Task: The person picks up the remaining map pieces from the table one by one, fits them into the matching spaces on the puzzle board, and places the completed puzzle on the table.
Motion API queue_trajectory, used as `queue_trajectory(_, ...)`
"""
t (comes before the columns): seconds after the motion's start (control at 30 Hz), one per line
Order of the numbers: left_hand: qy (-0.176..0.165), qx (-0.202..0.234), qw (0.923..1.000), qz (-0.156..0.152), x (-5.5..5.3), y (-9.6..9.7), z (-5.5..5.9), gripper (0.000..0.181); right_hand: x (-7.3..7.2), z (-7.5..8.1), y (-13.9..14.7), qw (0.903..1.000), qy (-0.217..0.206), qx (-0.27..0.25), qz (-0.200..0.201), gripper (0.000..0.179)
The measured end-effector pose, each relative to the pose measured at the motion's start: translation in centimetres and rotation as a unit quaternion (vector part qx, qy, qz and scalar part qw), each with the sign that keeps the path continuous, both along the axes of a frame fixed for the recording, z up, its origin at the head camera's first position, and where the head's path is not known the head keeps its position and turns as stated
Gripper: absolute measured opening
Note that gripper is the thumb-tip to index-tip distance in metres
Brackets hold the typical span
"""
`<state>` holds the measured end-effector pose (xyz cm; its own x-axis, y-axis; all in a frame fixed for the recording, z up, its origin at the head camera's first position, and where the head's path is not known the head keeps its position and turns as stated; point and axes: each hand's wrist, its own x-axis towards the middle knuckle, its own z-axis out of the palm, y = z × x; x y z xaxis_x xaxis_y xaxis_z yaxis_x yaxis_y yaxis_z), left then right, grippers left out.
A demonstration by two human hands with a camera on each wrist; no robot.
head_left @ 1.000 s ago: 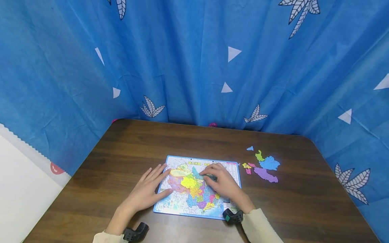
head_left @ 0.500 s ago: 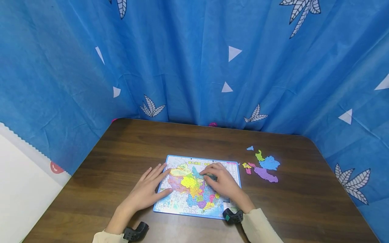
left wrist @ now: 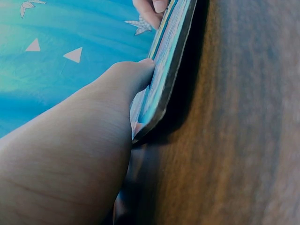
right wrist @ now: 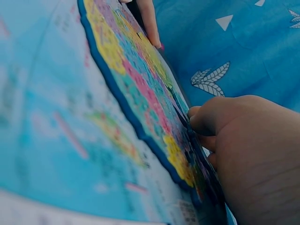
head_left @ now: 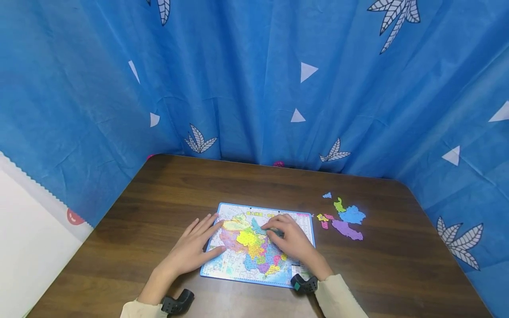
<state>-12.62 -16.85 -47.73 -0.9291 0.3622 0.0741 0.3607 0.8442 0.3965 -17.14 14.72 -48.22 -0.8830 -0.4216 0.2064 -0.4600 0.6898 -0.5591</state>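
A flat map puzzle board (head_left: pixel 221 270) with a blue rim lies on the table, its middle covered with coloured map pieces. My left hand (head_left: pixel 192 251) rests on the board's left side with spread, fairly straight fingers; its thumb (left wrist: pixel 140 70) lies over the edge in the left wrist view. At the upper part of the map, my right hand (head_left: pixel 293 237) has bent fingers and pinches a teal puzzle piece (head_left: pixel 256 225). That hand covers part of the piece and the map's right side. In the right wrist view the right thumb (right wrist: pixel 206 117) is down at the map pieces.
Loose puzzle pieces lie right of the board: a large blue one (head_left: pixel 352 215), a purple one (head_left: pixel 347 230), a green one (head_left: pixel 339 205), a small blue one (head_left: pixel 327 195), and small yellow (head_left: pixel 320 217) and pink ones (head_left: pixel 324 225). A blue curtain (head_left: pixel 246 88) hangs behind the wooden table (head_left: pixel 397 247).
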Motion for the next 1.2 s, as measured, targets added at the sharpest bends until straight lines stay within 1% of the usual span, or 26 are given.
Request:
queue_trajectory(0.5, -0.032, 0.010, 0.9994, 0.007, -0.23, 0.22, -0.27, 0.077, 0.19, -0.06, 0.12, 0.9999, -0.007, 0.003, -0.011, 0.019)
queue_trajectory(0.67, -0.030, 0.012, 0.9994, 0.011, -0.15, 0.31, -0.21, 0.076, 0.18, -0.01, 0.11, 0.9999, -0.004, 0.004, -0.009, 0.019)
queue_trajectory(0.93, -0.019, 0.013, 0.9997, 0.010, 0.15, 0.18, -0.51, 0.075, 0.17, 0.26, 0.14, 1.0000, -0.009, 0.000, -0.001, 0.019)
queue_trajectory(1.07, -0.019, 0.016, 0.9996, 0.009, 0.26, 0.20, -0.50, 0.075, 0.26, 0.48, 0.14, 0.9999, -0.016, -0.002, 0.000, 0.018)
queue_trajectory(1.2, -0.023, 0.020, 0.9995, 0.011, 0.29, 0.28, -0.33, 0.075, 0.30, 0.65, 0.13, 0.9997, -0.024, 0.006, 0.007, 0.019)
